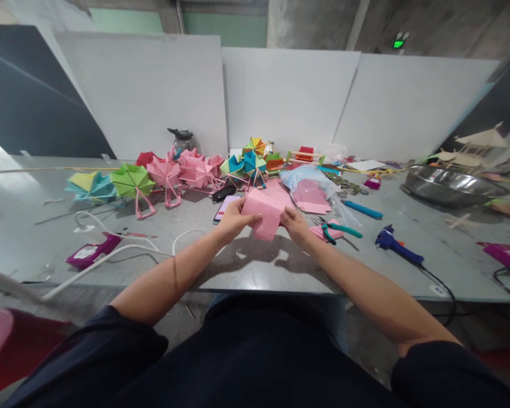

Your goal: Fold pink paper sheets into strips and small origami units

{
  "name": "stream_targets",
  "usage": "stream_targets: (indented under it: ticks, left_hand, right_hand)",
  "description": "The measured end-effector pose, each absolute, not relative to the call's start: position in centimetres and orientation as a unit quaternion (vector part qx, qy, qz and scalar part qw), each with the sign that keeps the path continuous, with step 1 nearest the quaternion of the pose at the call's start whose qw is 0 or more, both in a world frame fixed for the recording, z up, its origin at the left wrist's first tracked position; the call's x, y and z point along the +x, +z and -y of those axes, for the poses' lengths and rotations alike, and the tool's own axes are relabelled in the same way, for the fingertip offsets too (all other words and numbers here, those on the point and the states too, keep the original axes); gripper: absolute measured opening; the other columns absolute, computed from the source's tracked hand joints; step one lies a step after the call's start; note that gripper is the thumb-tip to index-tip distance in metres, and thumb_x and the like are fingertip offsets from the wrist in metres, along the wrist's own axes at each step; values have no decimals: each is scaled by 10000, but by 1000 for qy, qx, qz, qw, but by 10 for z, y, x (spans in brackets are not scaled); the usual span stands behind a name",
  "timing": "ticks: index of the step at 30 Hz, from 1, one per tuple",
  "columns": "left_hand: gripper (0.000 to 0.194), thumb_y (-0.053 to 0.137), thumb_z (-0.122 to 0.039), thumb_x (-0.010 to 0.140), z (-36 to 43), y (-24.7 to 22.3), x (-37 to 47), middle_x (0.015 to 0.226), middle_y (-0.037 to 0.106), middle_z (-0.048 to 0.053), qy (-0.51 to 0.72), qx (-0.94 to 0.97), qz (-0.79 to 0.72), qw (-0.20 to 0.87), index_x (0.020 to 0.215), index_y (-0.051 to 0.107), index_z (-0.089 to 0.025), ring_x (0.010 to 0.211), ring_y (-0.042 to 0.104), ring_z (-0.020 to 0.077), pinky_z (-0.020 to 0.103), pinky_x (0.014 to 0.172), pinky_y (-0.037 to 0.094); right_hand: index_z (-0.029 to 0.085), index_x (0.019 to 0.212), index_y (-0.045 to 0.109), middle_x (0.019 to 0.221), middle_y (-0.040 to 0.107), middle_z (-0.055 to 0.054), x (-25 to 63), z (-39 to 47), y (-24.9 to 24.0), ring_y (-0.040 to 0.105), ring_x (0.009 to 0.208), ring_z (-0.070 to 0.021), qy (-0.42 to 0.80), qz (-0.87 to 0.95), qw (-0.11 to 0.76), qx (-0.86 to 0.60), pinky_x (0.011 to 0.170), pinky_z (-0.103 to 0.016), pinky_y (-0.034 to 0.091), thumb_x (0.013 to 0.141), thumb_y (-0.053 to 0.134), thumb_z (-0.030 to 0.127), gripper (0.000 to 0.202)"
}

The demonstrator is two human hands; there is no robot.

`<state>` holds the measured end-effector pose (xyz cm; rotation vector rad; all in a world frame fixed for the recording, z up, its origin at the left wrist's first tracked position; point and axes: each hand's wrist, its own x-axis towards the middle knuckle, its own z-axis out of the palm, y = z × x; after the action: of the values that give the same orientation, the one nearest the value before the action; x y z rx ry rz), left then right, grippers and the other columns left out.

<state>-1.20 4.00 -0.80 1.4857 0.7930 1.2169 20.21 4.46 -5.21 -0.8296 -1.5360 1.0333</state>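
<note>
Pink sheet (264, 207) held up over the tabletop (255, 275)

At left stands a green paper canopy (131, 180), with pink folded-paper pieces (195, 170) beside it. A phone (225, 208) lies by the left hand (233, 219), whose fingers are clamped on the sheet's left side. The fingers of the right hand (295, 225) pinch its right edge. Farther right lie teal-handled pliers (346, 228), a blue glue gun (397, 247) and a steel bowl (442, 191).
</note>
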Motion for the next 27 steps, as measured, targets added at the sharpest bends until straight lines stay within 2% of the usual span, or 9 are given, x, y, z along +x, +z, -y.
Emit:
stream_targets:
  ticks: [2, 3, 6, 9, 11, 17, 21, 27]
  left_hand:
    - [509, 902, -339, 575, -41, -6, -16, 842, 713, 27, 462, 635, -325, 526, 997, 705, -135, 738, 625, 162, 258, 653, 482]
    - [461, 886, -321, 578, -42, -5, -18, 800, 694, 14, 437, 647, -324, 535, 960, 706, -136, 706, 606, 150, 253, 638, 465]
    - [320, 825, -289, 608, -42, -6, -19, 726, 646, -14, 371, 676, -330, 544, 864, 702, -143, 657, 567, 131, 245, 614, 421]
    - [268, 778, -259, 627, -40, -6, -19, 791, 695, 2, 325, 695, -340, 544, 863, 717, -148, 718, 620, 156, 256, 649, 441]
    - [300, 761, -232, 615, -39, -6, -18, 870, 743, 25, 301, 701, -340, 550, 903, 737, -151, 786, 668, 186, 275, 695, 478]
    - [416, 710, -202, 601, -39, -5, -18, 982, 783, 55, 275, 708, -356, 545, 1009, 776, -154, 880, 705, 226, 292, 743, 510]
    - [445, 690, -204, 634, -40, -6, -19, 1003, 781, 62, 264, 722, -376, 517, 1067, 774, -145, 892, 708, 233, 292, 730, 503]
    - [409, 754, -271, 710, -44, -11, -20, 993, 791, 65, 254, 728, -375, 515, 1101, 774, -154, 884, 714, 229, 306, 755, 527]
  right_hand:
    - [237, 971, 746, 877, 745, -82, 210, -48, -44, 714, 857, -275, 446, 604, 566, -340, 702, -383, 584, 773, 647, 957, 754]
    - [240, 1025, 754, 917, 754, -77, 215, -49, -40, 709, 854, -262, 453, 588, 578, -341, 684, -365, 575, 789, 663, 924, 729]
    - [239, 1110, 767, 905, 736, -32, 229, -53, -29, 660, 769, -196, 445, 573, 585, -362, 648, -312, 525, 733, 857, 714, 613]
    - [224, 1117, 759, 816, 699, 4, 239, -56, -25, 633, 741, -170, 416, 603, 565, -379, 718, -321, 528, 668, 939, 513, 564]
    - [211, 1138, 738, 774, 688, 13, 242, -57, -24, 644, 743, -178, 409, 633, 537, -379, 752, -343, 530, 662, 930, 445, 564]
    - [226, 1193, 619, 681, 633, 63, 242, -55, -24, 614, 656, -171, 394, 676, 512, -355, 685, -324, 480, 714, 865, 389, 563]
    - [261, 1154, 551, 675, 585, 92, 241, -52, -23, 560, 627, -153, 384, 689, 513, -338, 651, -299, 443, 720, 882, 391, 561]
    - [263, 1125, 581, 697, 525, 81, 241, -50, -22, 523, 651, -158, 363, 734, 469, -330, 637, -302, 395, 805, 844, 458, 457]
